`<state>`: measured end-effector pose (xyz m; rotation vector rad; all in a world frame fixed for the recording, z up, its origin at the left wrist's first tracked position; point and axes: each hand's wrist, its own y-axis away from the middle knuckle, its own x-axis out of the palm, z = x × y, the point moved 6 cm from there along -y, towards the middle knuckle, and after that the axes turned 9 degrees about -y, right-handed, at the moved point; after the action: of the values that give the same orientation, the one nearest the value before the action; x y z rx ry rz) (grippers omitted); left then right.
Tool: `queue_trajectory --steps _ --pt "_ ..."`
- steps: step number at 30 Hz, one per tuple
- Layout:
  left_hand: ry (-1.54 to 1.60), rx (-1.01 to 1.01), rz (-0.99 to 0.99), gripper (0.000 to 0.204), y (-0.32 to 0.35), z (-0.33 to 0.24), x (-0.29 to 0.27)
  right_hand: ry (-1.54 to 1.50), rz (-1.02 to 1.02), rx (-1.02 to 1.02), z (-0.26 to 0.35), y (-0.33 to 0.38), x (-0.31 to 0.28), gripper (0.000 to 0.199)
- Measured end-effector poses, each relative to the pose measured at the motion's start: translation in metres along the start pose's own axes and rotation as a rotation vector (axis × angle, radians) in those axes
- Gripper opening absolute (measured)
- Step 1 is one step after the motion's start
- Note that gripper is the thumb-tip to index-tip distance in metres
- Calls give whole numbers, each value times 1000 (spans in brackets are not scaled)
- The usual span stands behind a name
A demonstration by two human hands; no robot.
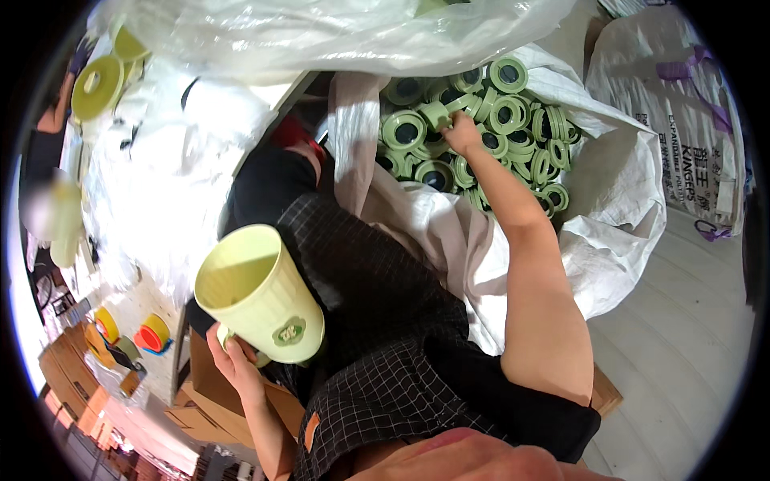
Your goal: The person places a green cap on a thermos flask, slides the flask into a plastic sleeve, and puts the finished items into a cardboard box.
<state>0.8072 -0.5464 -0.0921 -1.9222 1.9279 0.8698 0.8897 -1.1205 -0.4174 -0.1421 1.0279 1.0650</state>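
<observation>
My left hand (234, 362) is closed round the handle of a pale green plastic jug (261, 293). The jug's open mouth faces up and to the left, and a darker green flower-shaped emblem sits on its side. At the upper right, my right arm reaches into a large white woven sack (618, 216) filled with many round green lids (507, 114) with dark centres. There my right hand (463, 135) has its fingers closed on the edge of one green lid (435, 116); part of the grip is hidden.
Clear plastic bags (176, 152) cover a table on the left. Yellow-green round pieces (98, 86) lie at its far end, and yellow and red cups (151, 333) stand at its near end. A cardboard box (212, 393) is below. Another printed sack (682, 104) stands far right.
</observation>
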Motion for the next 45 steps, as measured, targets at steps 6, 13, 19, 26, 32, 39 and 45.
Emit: queue_trajectory --steps 6,13,19,26,32,39,45 --pt "31 -93 -77 33 6 -5 4 264 -74 -57 39 -74 5 54" --pt "-2 -217 -105 41 -3 -9 7 195 -59 -26 -39 -150 20 73" --pt "-5 -228 -166 49 -2 -11 11 -218 -183 196 -10 -71 17 52" --pt "49 -156 -80 42 -3 -14 12 -235 -308 102 -13 -59 -5 53" --pt "65 -136 -75 36 -6 -16 13 -50 -34 181 -3 -110 -9 68" --pt "13 -201 -113 48 8 -18 21 -341 -355 70 5 -91 10 49" --pt "66 -188 -70 35 9 -12 19 -681 -379 -65 32 18 9 40"
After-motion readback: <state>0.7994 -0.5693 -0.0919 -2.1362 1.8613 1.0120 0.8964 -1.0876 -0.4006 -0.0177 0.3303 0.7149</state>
